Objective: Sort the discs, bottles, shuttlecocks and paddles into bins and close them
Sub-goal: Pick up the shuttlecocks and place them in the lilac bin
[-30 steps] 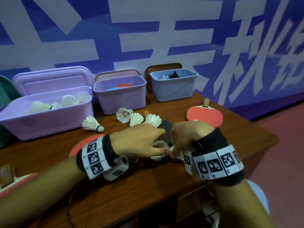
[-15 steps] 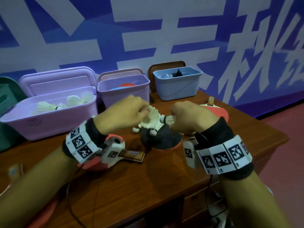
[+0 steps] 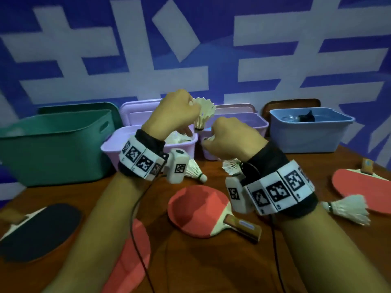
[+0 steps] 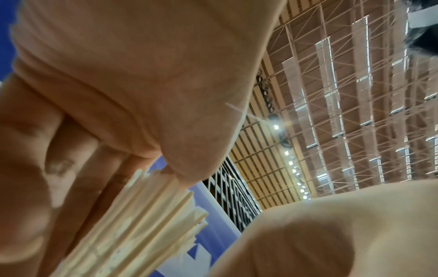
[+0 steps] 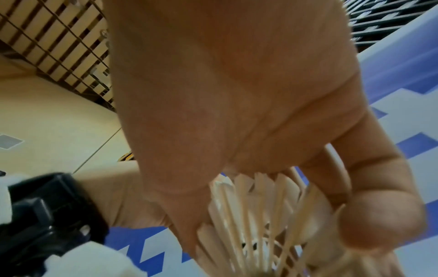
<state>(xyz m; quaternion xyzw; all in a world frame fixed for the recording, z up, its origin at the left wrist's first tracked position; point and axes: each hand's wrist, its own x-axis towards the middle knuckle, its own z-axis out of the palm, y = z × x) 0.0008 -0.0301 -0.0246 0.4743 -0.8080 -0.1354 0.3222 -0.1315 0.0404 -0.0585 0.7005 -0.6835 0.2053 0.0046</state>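
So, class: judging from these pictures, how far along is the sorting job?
Done: some shuttlecocks already lie in the lilac bin. In hand: the left hand and right hand each hold a shuttlecock. Left: a red paddle, loose shuttlecocks on the table, and every bin open.

Worktop (image 3: 190, 261): brown wood.
Backdrop (image 3: 127, 49): blue banner with large white characters.
Ceiling (image 4: 343, 93): latticed trusses with lights.

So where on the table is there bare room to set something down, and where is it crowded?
Bare wood shows at the near right, below the middle red paddle and the right-hand shuttlecock, and in a strip between the green bin and the black paddle. The middle, with paddles, shuttlecocks and both arms, is crowded.
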